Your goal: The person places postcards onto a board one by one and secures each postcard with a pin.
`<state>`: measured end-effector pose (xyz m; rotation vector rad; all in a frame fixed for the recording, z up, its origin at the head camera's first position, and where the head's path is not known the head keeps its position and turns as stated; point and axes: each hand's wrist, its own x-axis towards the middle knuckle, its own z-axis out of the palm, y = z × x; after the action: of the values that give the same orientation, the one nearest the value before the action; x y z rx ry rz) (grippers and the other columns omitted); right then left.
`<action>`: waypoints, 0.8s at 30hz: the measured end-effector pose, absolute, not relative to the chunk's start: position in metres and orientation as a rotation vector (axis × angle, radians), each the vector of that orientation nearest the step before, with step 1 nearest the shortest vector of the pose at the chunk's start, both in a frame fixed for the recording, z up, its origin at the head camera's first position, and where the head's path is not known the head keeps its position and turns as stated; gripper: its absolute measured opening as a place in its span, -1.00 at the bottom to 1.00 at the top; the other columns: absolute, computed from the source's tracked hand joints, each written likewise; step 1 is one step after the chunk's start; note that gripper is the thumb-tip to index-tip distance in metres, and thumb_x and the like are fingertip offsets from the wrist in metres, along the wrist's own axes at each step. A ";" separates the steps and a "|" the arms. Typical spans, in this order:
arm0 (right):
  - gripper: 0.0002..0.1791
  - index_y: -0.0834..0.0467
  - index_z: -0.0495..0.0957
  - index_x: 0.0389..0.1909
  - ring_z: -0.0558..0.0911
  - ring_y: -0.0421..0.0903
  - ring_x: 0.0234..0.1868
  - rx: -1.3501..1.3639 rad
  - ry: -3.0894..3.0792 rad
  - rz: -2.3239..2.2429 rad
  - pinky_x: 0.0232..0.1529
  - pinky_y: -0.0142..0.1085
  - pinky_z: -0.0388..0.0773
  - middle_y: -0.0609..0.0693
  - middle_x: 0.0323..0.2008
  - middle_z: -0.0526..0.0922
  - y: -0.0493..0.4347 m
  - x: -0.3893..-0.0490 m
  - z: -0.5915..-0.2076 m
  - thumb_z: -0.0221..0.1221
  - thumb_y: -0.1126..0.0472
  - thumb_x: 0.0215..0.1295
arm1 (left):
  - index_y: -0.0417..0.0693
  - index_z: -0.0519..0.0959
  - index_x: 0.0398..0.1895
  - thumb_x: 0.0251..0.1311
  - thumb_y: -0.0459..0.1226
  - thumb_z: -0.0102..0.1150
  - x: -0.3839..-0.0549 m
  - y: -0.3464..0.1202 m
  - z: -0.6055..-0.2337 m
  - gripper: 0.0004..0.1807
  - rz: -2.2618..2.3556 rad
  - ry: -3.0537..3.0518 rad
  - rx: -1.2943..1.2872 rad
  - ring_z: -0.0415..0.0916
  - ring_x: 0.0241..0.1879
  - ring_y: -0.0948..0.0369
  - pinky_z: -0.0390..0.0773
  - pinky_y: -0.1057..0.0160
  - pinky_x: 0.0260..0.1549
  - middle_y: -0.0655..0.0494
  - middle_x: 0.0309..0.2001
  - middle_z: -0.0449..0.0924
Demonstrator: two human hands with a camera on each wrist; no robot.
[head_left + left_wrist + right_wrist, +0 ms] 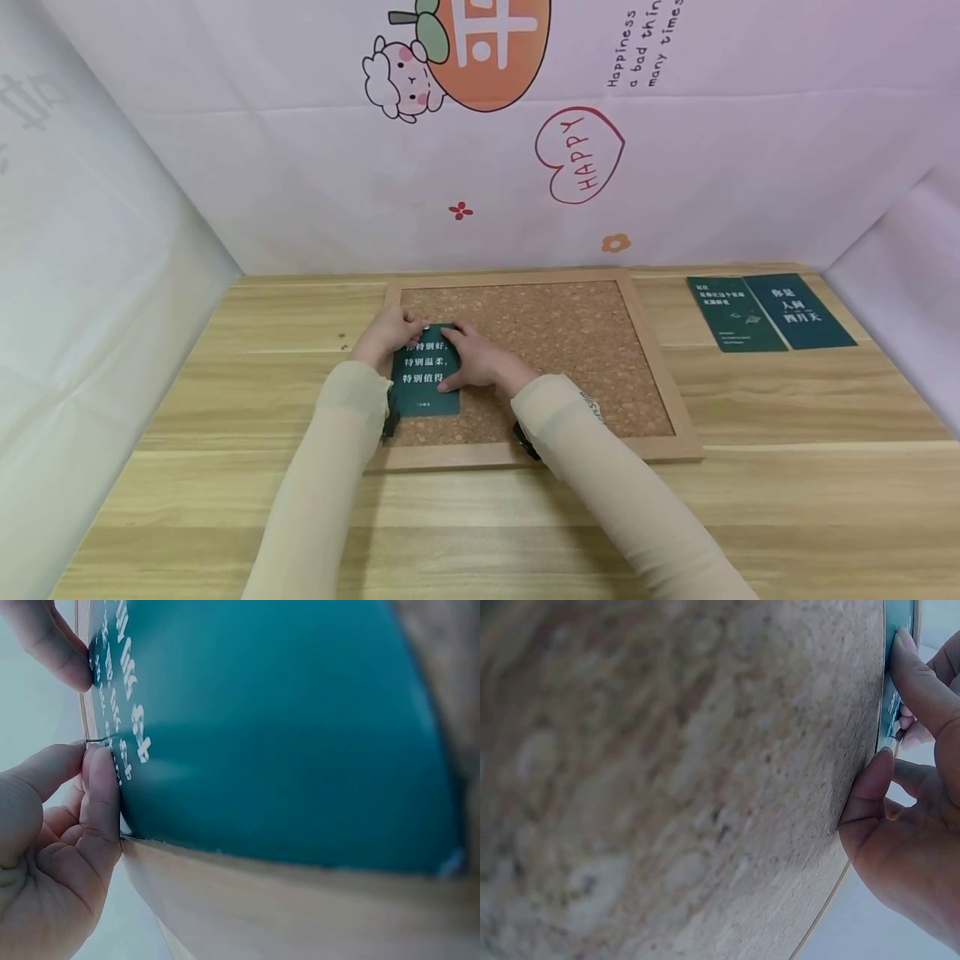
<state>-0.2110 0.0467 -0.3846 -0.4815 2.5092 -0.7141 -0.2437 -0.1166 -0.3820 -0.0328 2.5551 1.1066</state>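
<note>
A dark green card with white Chinese lettering lies on the left part of a framed cork board. At the card's top edge my left hand pinches a thin pin between thumb and fingertips, its metal shaft touching the card. My right hand rests along the card's right side, thumb and fingertips spread on its surface and edge. In the right wrist view the thumb lies on the card, and a bent finger meets the cork beside it.
Two more green cards, one with a planet drawing and one with large lettering, lie side by side right of the board on the wooden table. A white printed cloth stands behind, with white cloth at both sides.
</note>
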 end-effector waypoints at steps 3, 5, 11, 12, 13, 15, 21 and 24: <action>0.04 0.14 -0.05 0.50 0.08 0.07 0.50 -0.484 2.512 -0.707 0.44 -0.12 0.18 0.11 0.52 -0.17 0.046 -0.211 -0.385 0.36 0.05 0.10 | -0.03 0.24 -0.70 0.43 -0.23 -0.08 -0.244 -0.117 -0.382 -0.56 1.100 2.550 -0.040 0.36 -0.57 0.35 0.38 0.44 -0.44 0.22 -0.65 0.29; 0.04 0.14 -0.05 0.50 0.08 0.07 0.50 -0.482 2.512 -0.707 0.44 -0.12 0.18 0.11 0.52 -0.17 0.046 -0.211 -0.385 0.36 0.05 0.10 | -0.04 0.26 -0.69 0.43 -0.22 -0.07 -0.244 -0.117 -0.381 -0.57 1.097 2.549 -0.050 0.37 -0.57 0.35 0.39 0.43 -0.44 0.22 -0.65 0.30; 0.04 0.14 -0.05 0.50 0.09 0.08 0.50 -0.476 2.509 -0.702 0.44 -0.11 0.19 0.10 0.52 -0.17 0.046 -0.211 -0.385 0.36 0.04 0.11 | -0.08 0.34 -0.62 0.43 -0.22 -0.07 -0.245 -0.115 -0.380 -0.63 1.073 2.553 -0.055 0.39 -0.53 0.35 0.41 0.44 -0.43 0.19 -0.56 0.36; 0.04 0.14 -0.05 0.50 0.09 0.08 0.50 -0.475 2.510 -0.700 0.44 -0.11 0.19 0.10 0.52 -0.17 0.046 -0.211 -0.385 0.36 0.04 0.11 | -0.08 0.34 -0.62 0.43 -0.22 -0.08 -0.245 -0.115 -0.379 -0.63 1.075 2.551 -0.055 0.40 -0.53 0.35 0.42 0.45 -0.43 0.17 -0.53 0.38; 0.03 0.13 -0.05 0.50 0.10 0.08 0.49 -0.475 2.511 -0.696 0.44 -0.11 0.19 0.10 0.52 -0.17 0.046 -0.211 -0.385 0.36 0.04 0.11 | -0.08 0.34 -0.62 0.43 -0.23 -0.08 -0.244 -0.115 -0.379 -0.63 1.078 2.549 -0.056 0.40 -0.52 0.35 0.42 0.45 -0.43 0.17 -0.52 0.39; 0.03 0.13 -0.05 0.50 0.10 0.07 0.49 -0.474 2.511 -0.692 0.44 -0.10 0.19 0.10 0.52 -0.17 0.046 -0.211 -0.384 0.35 0.03 0.12 | -0.08 0.32 -0.64 0.43 -0.24 -0.09 -0.244 -0.116 -0.379 -0.61 1.083 2.542 -0.053 0.39 -0.52 0.34 0.41 0.44 -0.43 0.16 -0.51 0.39; 0.04 0.13 -0.05 0.50 0.09 0.08 0.50 -0.474 2.507 -0.695 0.44 -0.10 0.19 0.10 0.53 -0.17 0.046 -0.211 -0.383 0.35 0.03 0.12 | -0.08 0.31 -0.66 0.43 -0.24 -0.09 -0.245 -0.117 -0.379 -0.60 1.076 2.539 -0.034 0.38 -0.54 0.35 0.39 0.44 -0.44 0.19 -0.59 0.36; 0.04 0.12 -0.06 0.50 0.08 0.08 0.50 -0.471 2.506 -0.691 0.43 -0.09 0.19 0.10 0.53 -0.18 0.046 -0.211 -0.383 0.35 0.02 0.12 | -0.07 0.29 -0.65 0.43 -0.25 -0.09 -0.244 -0.116 -0.378 -0.61 1.082 2.531 -0.046 0.37 -0.55 0.34 0.40 0.44 -0.44 0.19 -0.60 0.33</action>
<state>-0.2107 0.0461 -0.3834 -0.4713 2.5063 -0.6910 -0.2441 -0.1161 -0.3777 -0.0464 2.5311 1.0819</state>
